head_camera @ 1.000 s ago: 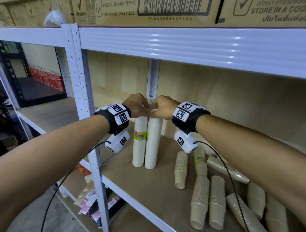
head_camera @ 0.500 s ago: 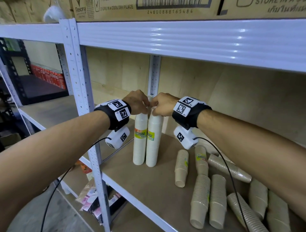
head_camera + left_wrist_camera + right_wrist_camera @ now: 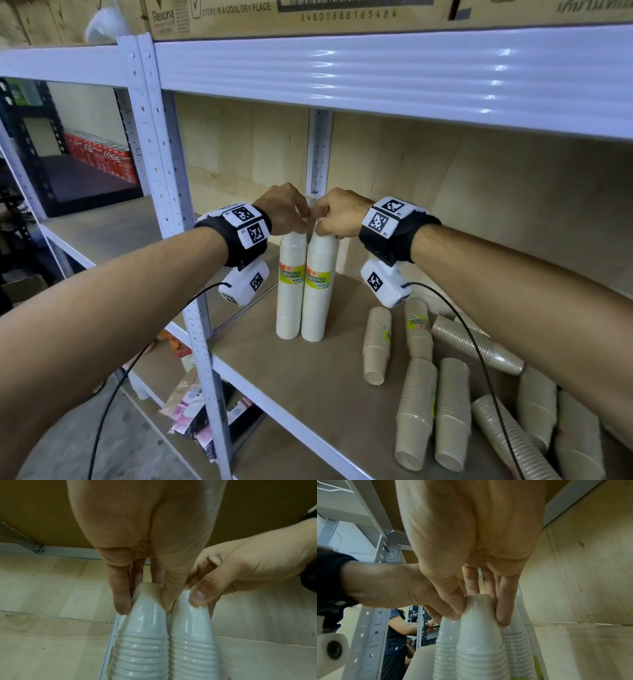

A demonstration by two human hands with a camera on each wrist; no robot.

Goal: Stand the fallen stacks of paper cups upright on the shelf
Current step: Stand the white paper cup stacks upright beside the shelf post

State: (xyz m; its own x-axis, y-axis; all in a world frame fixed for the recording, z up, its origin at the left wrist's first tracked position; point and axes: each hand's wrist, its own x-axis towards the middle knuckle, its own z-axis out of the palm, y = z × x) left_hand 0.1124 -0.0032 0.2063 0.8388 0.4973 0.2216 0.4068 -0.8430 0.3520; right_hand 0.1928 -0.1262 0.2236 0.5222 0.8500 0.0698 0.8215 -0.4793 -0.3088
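Two tall white cup stacks stand upright side by side on the shelf (image 3: 274, 377) near its left post. My left hand (image 3: 301, 222) pinches the top of the left white stack (image 3: 291, 294), thumb and fingers round its top cup (image 3: 147, 601). My right hand (image 3: 323, 228) pinches the top of the right white stack (image 3: 318, 298), which also shows in the right wrist view (image 3: 479, 642). The tip of another white stack (image 3: 310, 199) shows behind the hands. Several brown cup stacks (image 3: 416, 411) lie fallen on the shelf to the right.
The white upright post (image 3: 161, 205) stands just left of the stacks. The upper shelf beam (image 3: 376, 75) hangs above, with cardboard boxes on it. Red cans (image 3: 99, 157) sit on a black rack at far left. Packets (image 3: 191, 411) lie on the lower shelf. A person (image 3: 397, 635) stands beyond the post.
Both hands keep their hold on the stack tops, and the two white stacks stay upright side by side. Only the head view has shifted a little.
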